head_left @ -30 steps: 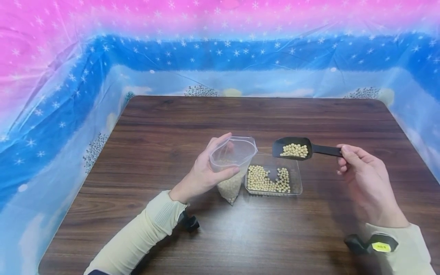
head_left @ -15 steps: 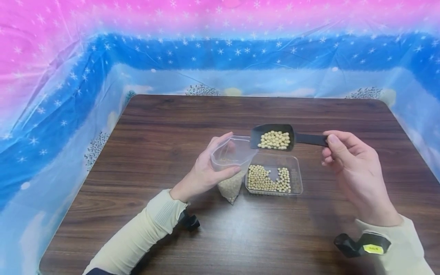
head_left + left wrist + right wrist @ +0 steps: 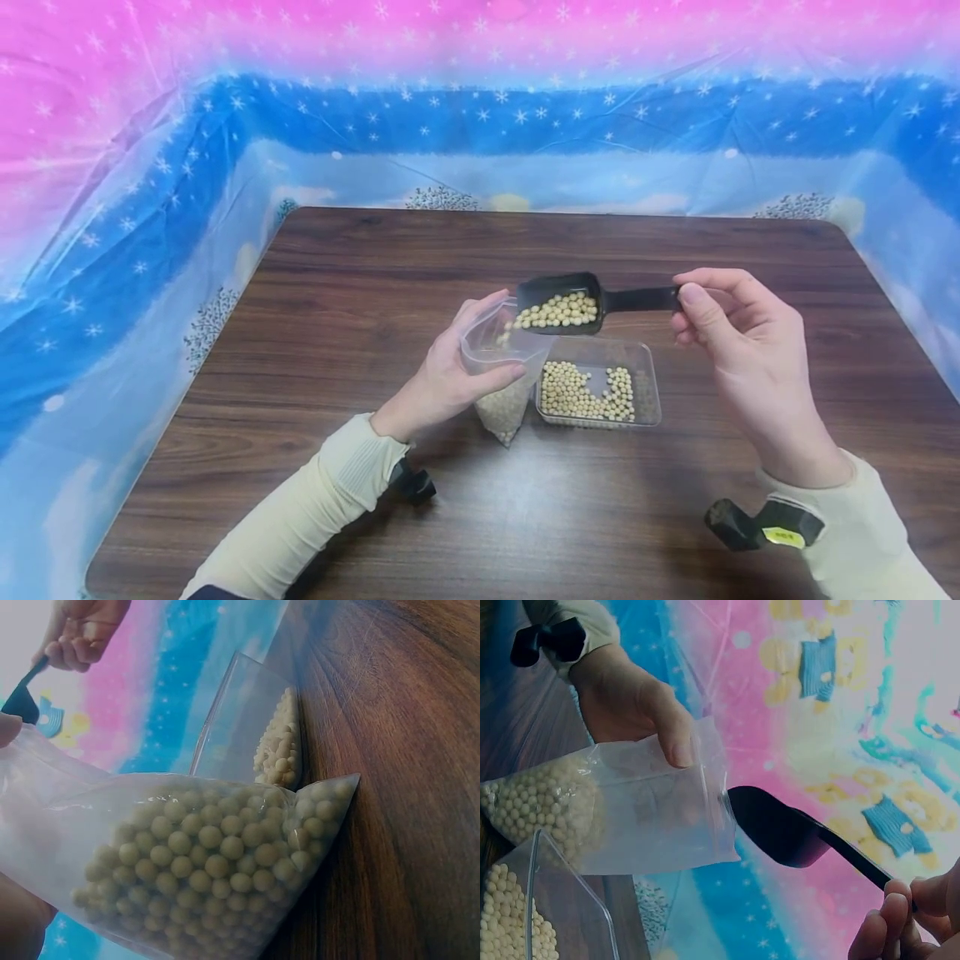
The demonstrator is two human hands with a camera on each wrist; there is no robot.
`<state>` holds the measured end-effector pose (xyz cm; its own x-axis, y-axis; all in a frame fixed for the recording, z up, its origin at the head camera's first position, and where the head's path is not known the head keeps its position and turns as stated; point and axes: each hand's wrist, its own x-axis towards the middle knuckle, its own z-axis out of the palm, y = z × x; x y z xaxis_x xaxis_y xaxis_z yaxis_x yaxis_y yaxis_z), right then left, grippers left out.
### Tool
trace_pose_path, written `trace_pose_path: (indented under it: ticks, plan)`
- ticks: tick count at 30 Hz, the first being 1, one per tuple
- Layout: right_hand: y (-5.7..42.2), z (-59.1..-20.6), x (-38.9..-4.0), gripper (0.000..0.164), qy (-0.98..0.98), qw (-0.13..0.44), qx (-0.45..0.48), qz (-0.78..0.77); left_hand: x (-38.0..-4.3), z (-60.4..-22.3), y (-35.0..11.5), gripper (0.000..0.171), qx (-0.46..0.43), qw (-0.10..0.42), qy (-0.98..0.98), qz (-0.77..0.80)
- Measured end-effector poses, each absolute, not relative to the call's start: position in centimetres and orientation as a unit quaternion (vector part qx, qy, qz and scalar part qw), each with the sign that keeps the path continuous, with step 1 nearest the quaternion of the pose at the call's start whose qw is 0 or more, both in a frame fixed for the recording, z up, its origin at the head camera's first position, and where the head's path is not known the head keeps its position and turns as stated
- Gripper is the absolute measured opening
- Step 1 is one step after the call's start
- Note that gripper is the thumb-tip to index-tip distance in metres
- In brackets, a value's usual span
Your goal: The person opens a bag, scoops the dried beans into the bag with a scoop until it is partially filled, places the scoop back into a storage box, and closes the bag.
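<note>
My left hand grips a clear plastic bag near its top, thumb on the near side, the mouth spread wide. Round pale yellow beans fill the bag's lower part, whose bottom corner meets the tabletop. My right hand pinches the handle of a black scoop between thumb and fingers. The scoop tilts left with its lip at the bag's mouth, and some beans slide off it into the opening. In the right wrist view the scoop shows its underside right at the bag's edge.
A clear rectangular plastic box with more beans stands on the table just right of the bag; a bare patch shows among its beans. The dark wood-grain table is backed by a patterned cloth on its far and left sides.
My right hand has carried the loaded scoop leftward to the bag's mouth and tipped it, so beans run into the bag. The left hand and the bag stay in place.
</note>
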<state>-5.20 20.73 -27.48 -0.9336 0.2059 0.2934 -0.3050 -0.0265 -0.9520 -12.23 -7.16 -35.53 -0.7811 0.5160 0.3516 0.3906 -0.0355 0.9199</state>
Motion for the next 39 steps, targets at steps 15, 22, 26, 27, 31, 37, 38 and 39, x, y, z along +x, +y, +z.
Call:
trace_pose_path:
  ticks: [15, 22, 26, 27, 31, 37, 38, 39]
  plan:
    - [19.1, -26.6, -3.3, 0.021, -0.799, 0.277, 0.097, 0.525, -12.2, -35.6, -7.2, 0.079, 0.337, 0.042, 0.698, 0.63]
    - [18.0, -26.6, -2.5, 0.02, -0.718, 0.507, 0.176, 0.443, -12.1, -35.5, -7.2, 0.081, 0.331, 0.045, 0.703, 0.628]
    - [18.2, -26.6, -2.5, 0.024, -0.754, 0.55, 0.175, 0.313, -12.2, -35.5, -7.1, 0.081, 0.33, 0.044, 0.699, 0.633]
    - [18.3, -26.7, -2.4, 0.027, -0.778, 0.536, 0.177, 0.277, -12.2, -35.5, -7.1, 0.081, 0.33, 0.042, 0.699, 0.634]
    - [19.1, -27.6, -2.7, 0.031, -0.849, 0.452, 0.206, 0.181, -12.1, -35.4, -7.1, 0.081, 0.328, 0.042, 0.699, 0.634]
    - [19.9, -30.8, -3.6, 0.025, -0.884, 0.383, 0.21, 0.169, -12.2, -35.3, -7.2, 0.082, 0.325, 0.05, 0.705, 0.628]
    - [20.0, -31.2, -3.7, 0.024, -0.885, 0.379, 0.208, 0.171, -12.2, -35.3, -7.2, 0.082, 0.325, 0.051, 0.706, 0.628]
    - [20.0, -31.6, -3.8, 0.023, -0.887, 0.375, 0.204, 0.173, -12.3, -35.3, -7.2, 0.081, 0.324, 0.052, 0.705, 0.628]
